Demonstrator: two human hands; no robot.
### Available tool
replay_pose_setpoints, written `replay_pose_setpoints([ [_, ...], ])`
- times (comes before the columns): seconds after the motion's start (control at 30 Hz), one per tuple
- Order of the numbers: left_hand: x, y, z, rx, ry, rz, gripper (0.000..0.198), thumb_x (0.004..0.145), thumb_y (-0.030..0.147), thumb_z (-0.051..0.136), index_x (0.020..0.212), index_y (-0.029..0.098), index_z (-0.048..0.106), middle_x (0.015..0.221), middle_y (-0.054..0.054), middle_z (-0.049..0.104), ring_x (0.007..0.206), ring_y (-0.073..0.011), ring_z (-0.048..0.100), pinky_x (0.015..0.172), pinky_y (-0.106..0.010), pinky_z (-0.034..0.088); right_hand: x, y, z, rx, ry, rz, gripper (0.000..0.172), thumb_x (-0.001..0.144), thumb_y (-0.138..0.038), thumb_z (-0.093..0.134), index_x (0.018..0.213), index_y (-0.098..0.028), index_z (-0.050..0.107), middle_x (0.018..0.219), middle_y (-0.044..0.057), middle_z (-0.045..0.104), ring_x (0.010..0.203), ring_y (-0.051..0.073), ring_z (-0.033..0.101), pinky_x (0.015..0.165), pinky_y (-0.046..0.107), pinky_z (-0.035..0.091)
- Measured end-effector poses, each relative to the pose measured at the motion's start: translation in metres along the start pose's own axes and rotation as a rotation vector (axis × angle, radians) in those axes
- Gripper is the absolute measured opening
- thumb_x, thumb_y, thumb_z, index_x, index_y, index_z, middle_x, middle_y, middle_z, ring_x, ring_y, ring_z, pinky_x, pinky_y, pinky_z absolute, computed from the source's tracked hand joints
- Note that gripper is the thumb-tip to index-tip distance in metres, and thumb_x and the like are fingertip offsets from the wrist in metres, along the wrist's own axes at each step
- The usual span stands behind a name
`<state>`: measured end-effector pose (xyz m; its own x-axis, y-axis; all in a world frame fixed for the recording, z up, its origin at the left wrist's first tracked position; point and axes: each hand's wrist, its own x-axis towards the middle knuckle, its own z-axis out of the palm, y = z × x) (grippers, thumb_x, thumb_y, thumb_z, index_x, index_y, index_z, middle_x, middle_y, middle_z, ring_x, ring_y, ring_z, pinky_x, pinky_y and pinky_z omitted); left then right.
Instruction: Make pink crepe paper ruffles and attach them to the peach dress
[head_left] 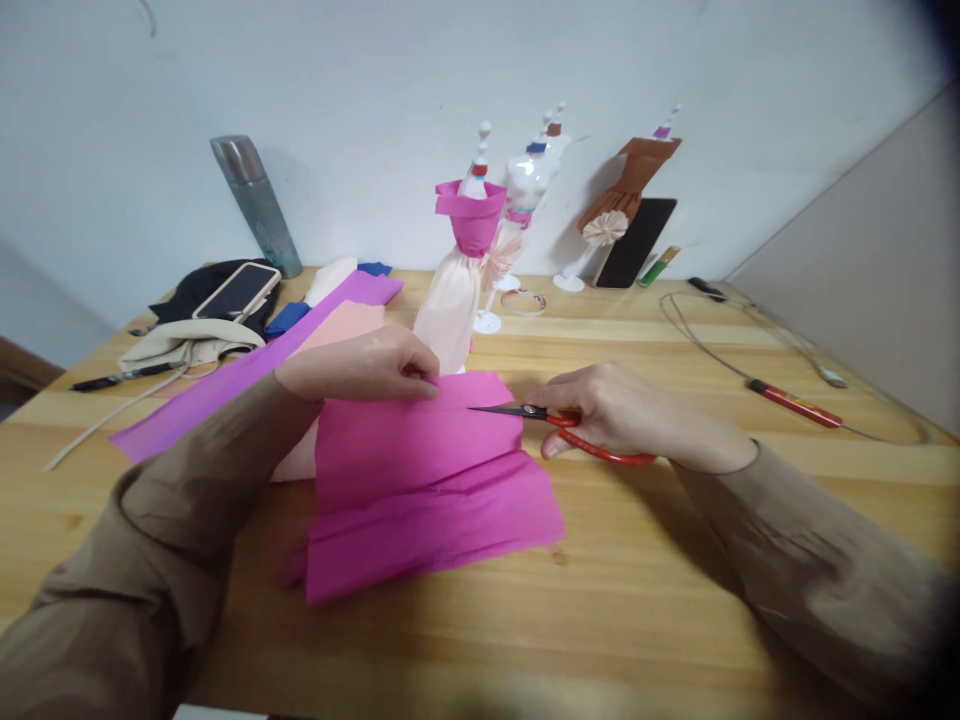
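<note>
My left hand [367,365] pinches the upper edge of a magenta sheet of crepe paper [405,450], fingers closed on it. In my right hand [607,405] is a pair of scissors [551,415] with red handles and dark blades. The blades point left and lie along the upper part of the sheet, their tips a short way right of my left fingers. A crease runs across the lower half of the sheet. Just behind stands a small mannequin [472,220] dressed in a magenta paper top and a pale pink skirt.
More mini mannequins stand behind, one in a brown paper dress [637,180]. Purple paper [225,385], a phone [238,290], a pen [124,377] and a bottle [259,205] are at left. A red soldering-iron-like tool [795,402] with a cable lies right. A dark tablet-like slab [637,240] leans on the wall.
</note>
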<state>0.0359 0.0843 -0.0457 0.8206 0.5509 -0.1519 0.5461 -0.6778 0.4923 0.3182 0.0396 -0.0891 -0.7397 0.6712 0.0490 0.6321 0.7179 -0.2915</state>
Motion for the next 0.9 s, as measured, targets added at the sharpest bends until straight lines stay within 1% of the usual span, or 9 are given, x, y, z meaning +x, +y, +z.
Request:
replay_pose_setpoints([
  [0.13, -0.0001, -0.0026, 0.0005, -0.018, 0.006, 0.013, 0.018, 0.078, 0.017, 0.049, 0.063, 0.013, 0.058, 0.059, 0.003, 0.049, 0.055, -0.0077, 0.041, 0.053, -0.023, 0.026, -0.0002, -0.0002, 0.0001, -0.019, -0.002, 0.015, 0.038, 0.082, -0.043, 0.069, 0.114, -0.023, 0.068, 0.086, 0.004, 0.075, 0.068, 0.017, 0.067, 0.058, 0.024, 0.04],
  [0.23, -0.0007, -0.0033, 0.0004, -0.017, 0.016, 0.013, 0.018, 0.078, 0.018, 0.049, 0.062, 0.013, 0.056, 0.058, 0.003, 0.047, 0.055, -0.0077, 0.04, 0.052, -0.023, 0.026, -0.0007, -0.0003, 0.0004, -0.008, -0.021, 0.032, 0.038, 0.084, -0.048, 0.065, 0.113, -0.022, 0.067, 0.092, 0.006, 0.074, 0.072, 0.018, 0.068, 0.061, 0.025, 0.043],
  [0.37, -0.0009, -0.0022, 0.0, -0.018, 0.011, 0.012, 0.019, 0.078, 0.018, 0.048, 0.059, 0.014, 0.053, 0.057, 0.003, 0.045, 0.054, -0.0075, 0.04, 0.052, -0.022, 0.026, -0.0007, 0.0001, 0.0016, -0.016, -0.018, 0.032, 0.051, 0.084, -0.051, 0.064, 0.126, -0.023, 0.06, 0.105, 0.009, 0.071, 0.084, 0.023, 0.069, 0.068, 0.028, 0.046],
  [0.5, -0.0007, -0.0031, -0.0002, -0.018, 0.024, 0.017, 0.019, 0.077, 0.019, 0.048, 0.059, 0.014, 0.051, 0.057, 0.003, 0.045, 0.054, -0.0073, 0.041, 0.051, -0.022, 0.027, -0.0005, 0.0005, 0.0021, -0.018, -0.013, 0.022, 0.058, 0.083, -0.048, 0.066, 0.135, -0.024, 0.055, 0.106, 0.01, 0.071, 0.085, 0.023, 0.069, 0.07, 0.03, 0.048],
  [0.6, -0.0006, -0.0048, -0.0006, 0.003, 0.041, 0.019, 0.02, 0.078, 0.02, 0.049, 0.059, 0.014, 0.05, 0.056, 0.004, 0.045, 0.053, -0.0069, 0.04, 0.051, -0.021, 0.027, -0.0007, -0.0003, 0.0009, 0.002, -0.016, 0.027, 0.054, 0.086, -0.046, 0.063, 0.136, -0.027, 0.054, 0.114, 0.01, 0.069, 0.093, 0.024, 0.068, 0.076, 0.03, 0.05],
  [0.73, -0.0009, -0.0042, -0.0014, -0.003, 0.036, 0.022, 0.02, 0.078, 0.02, 0.049, 0.059, 0.014, 0.05, 0.056, 0.004, 0.044, 0.053, -0.0068, 0.04, 0.051, -0.021, 0.027, -0.0001, -0.0024, -0.0009, 0.024, -0.027, 0.044, 0.052, 0.088, -0.045, 0.061, 0.136, -0.028, 0.054, 0.119, 0.01, 0.068, 0.099, 0.024, 0.067, 0.079, 0.032, 0.051],
  [0.83, -0.0019, -0.0019, -0.002, -0.016, 0.034, 0.027, 0.022, 0.079, 0.021, 0.049, 0.058, 0.015, 0.047, 0.056, 0.004, 0.041, 0.052, -0.0066, 0.038, 0.051, -0.022, 0.027, 0.0015, -0.0037, -0.0014, 0.06, -0.034, 0.021, 0.051, 0.089, -0.043, 0.06, 0.137, -0.029, 0.053, 0.127, 0.009, 0.065, 0.107, 0.024, 0.065, 0.086, 0.033, 0.05],
  [0.9, -0.0025, -0.0009, -0.0022, -0.023, 0.034, 0.038, 0.023, 0.08, 0.021, 0.048, 0.058, 0.015, 0.046, 0.056, 0.004, 0.04, 0.053, -0.0068, 0.038, 0.051, -0.022, 0.026, 0.0027, -0.0044, -0.0021, 0.06, -0.035, 0.015, 0.051, 0.09, -0.041, 0.06, 0.138, -0.028, 0.052, 0.127, 0.009, 0.064, 0.108, 0.024, 0.064, 0.088, 0.033, 0.049],
])
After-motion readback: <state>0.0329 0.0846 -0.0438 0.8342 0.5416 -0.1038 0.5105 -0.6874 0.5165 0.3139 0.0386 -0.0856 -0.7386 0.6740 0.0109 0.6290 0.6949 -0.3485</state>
